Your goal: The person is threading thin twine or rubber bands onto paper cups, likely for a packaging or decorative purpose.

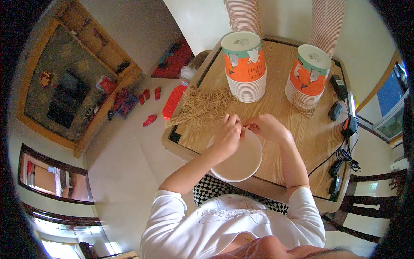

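A white paper bucket (236, 178) stands mouth up at the near edge of the wooden-topped table (276, 166), close against my body. At its far rim my left hand (230, 134) is closed, the fingers bent in a pinch. My right hand (268, 127) meets it there from the other side, fingertips pressed together. Whatever lies between the fingertips is hidden. Beyond my left hand spreads a loose heap of tan cords (202, 105). Two upside-down stacks of orange patterned paper buckets, a left stack (246, 69) and a right stack (308, 80), rise farther back.
Taller bucket stacks (243, 15) stand behind, against the wall. Along the table's right side lie black power adapters (339, 87) with coiled cable (343, 155). A red stool (173, 102) touches the left edge; a dark chair (366, 200) is at the right.
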Tool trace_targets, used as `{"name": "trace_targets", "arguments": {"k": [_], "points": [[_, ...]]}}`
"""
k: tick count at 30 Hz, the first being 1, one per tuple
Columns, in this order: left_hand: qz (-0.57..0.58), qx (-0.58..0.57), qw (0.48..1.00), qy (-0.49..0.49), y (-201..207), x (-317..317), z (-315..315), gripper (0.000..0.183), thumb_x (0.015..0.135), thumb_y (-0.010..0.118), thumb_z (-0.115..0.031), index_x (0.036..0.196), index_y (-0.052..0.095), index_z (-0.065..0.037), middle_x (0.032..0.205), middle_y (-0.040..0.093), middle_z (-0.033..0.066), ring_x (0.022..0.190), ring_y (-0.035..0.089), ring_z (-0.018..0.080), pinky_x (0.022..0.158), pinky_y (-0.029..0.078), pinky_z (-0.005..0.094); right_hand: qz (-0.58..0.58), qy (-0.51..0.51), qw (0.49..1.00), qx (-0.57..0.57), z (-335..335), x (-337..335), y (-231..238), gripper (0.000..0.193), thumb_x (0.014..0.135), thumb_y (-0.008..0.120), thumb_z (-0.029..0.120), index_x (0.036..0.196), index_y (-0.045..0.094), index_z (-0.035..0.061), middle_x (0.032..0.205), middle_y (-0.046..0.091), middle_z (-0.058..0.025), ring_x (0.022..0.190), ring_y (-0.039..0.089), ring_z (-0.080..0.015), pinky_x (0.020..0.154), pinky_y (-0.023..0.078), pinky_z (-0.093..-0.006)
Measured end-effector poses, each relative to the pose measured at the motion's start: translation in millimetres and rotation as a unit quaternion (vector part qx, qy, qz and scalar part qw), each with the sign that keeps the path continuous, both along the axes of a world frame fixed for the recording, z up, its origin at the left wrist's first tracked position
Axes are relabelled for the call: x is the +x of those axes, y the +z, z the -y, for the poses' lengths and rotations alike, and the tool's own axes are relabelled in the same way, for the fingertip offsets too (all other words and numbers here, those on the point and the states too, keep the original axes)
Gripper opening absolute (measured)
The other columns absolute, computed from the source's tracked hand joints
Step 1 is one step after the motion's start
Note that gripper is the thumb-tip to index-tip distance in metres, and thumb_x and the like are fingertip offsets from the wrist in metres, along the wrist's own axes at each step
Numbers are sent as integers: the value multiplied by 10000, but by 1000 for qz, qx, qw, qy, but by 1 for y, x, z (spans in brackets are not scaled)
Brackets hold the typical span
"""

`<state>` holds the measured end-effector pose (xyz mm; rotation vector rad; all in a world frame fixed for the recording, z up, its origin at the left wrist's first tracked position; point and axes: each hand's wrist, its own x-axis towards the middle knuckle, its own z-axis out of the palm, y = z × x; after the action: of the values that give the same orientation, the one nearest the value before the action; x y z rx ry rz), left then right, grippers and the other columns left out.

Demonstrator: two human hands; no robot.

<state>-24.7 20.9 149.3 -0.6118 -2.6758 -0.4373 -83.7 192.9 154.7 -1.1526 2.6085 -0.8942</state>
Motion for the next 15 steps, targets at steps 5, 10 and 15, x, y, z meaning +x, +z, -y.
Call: {"name": "trace_targets", "arguments": {"k": [5,10,15], "points": [[17,0,1000,0,0,1,1,128,666,642,-63,760,612,18,898,539,126,893,485,269,810,425,364,-13,16,1000,-13,-1,-2,-6,175,751,605,140,907,664,86,791,643,-153,730,610,-349,645,479,-426],[30,-21,999,9,3,4,2,122,683,652,-67,778,617,2,906,543,121,908,484,266,822,426,360,-4,6,1000,17,0,0,-1,165,766,590,149,903,662,93,785,638,-153,730,606,-352,636,474,-431],[36,-11,999,17,-2,2,11,135,696,654,-63,804,588,-14,906,538,128,920,480,286,833,420,376,-14,-21,1000,3,0,-4,-11,164,776,578,156,909,620,71,765,632,-163,719,608,-347,623,472,-425]]}}
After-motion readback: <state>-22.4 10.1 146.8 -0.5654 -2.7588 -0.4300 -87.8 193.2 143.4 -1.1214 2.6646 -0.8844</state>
